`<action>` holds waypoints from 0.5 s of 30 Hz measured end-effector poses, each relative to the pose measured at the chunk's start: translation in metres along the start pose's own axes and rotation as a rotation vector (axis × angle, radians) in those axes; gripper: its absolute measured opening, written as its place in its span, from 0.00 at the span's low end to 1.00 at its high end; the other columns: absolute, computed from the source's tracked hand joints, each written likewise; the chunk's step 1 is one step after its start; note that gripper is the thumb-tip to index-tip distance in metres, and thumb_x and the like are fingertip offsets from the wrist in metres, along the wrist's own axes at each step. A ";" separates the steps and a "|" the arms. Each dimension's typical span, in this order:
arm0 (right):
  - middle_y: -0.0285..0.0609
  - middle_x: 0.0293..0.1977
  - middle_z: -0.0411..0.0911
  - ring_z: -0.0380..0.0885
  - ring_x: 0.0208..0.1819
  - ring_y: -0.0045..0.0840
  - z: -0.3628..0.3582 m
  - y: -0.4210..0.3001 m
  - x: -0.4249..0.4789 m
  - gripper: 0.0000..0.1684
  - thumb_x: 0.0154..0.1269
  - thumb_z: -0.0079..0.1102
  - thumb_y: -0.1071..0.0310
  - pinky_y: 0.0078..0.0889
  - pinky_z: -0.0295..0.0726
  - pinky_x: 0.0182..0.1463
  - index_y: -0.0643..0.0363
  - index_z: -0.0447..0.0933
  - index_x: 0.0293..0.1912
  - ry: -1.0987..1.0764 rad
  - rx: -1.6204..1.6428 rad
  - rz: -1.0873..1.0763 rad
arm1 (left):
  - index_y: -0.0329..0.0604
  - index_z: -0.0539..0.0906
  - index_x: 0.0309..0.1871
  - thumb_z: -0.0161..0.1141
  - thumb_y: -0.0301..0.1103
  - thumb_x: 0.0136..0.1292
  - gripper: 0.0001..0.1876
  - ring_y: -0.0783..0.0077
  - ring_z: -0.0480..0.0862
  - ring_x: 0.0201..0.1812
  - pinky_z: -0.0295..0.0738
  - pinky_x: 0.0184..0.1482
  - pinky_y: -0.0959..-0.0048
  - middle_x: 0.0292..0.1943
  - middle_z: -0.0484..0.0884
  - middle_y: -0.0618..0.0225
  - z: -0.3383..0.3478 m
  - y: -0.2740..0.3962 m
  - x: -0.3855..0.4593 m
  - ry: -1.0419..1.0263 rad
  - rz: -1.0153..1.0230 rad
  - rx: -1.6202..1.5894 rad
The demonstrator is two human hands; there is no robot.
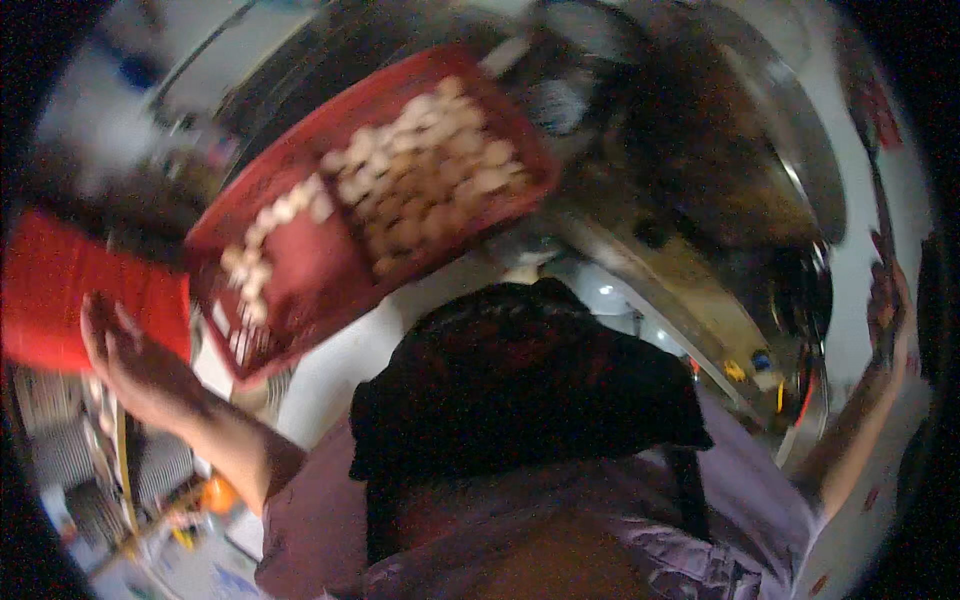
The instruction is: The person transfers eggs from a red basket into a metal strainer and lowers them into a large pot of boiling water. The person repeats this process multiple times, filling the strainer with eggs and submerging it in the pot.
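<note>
Before me is a red plastic tray [300, 262] with a divider. Its far right compartment is full of small round pale and brown pieces [420, 180], too blurred to name. More pieces [259, 240] lie in the near left compartment, around a bare patch of red floor. At the left, my left hand [127, 352] is raised with its fingers apart, in front of a bright red container [97, 292]; I cannot tell whether they touch. Far to the right my right hand [886, 307] is blurred at the picture's rim. A thin dark strip runs up from it, perhaps a long handle.
A large round dark metal vessel or cooking surface [705, 127] lies beyond the tray at the right. Below it runs a pale counter edge [637, 277]. An orange round thing [219, 495] and ribbed grey panels [161, 457] show at the lower left.
</note>
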State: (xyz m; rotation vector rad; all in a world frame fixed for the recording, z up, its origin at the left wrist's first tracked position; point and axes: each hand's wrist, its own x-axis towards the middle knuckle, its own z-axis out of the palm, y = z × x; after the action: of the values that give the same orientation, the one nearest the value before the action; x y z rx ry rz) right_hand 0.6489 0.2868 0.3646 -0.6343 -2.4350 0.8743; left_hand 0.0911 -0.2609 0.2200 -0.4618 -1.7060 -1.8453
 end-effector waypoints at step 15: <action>0.41 0.43 0.75 0.75 0.35 0.20 0.365 -0.141 0.124 0.41 0.57 0.65 0.61 0.22 0.76 0.35 0.54 0.60 0.68 -0.902 0.023 0.614 | 0.33 0.70 0.55 0.46 0.31 0.69 0.16 0.62 0.80 0.40 0.74 0.45 0.69 0.47 0.79 0.48 -0.151 -0.066 -0.002 -0.204 -0.042 -0.098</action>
State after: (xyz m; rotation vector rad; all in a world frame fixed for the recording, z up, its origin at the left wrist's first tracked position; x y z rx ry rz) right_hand 0.3079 0.0922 0.2441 -1.2164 -3.0220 1.7256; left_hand 0.0714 -0.4078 0.1487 -0.6793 -1.7735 -1.9752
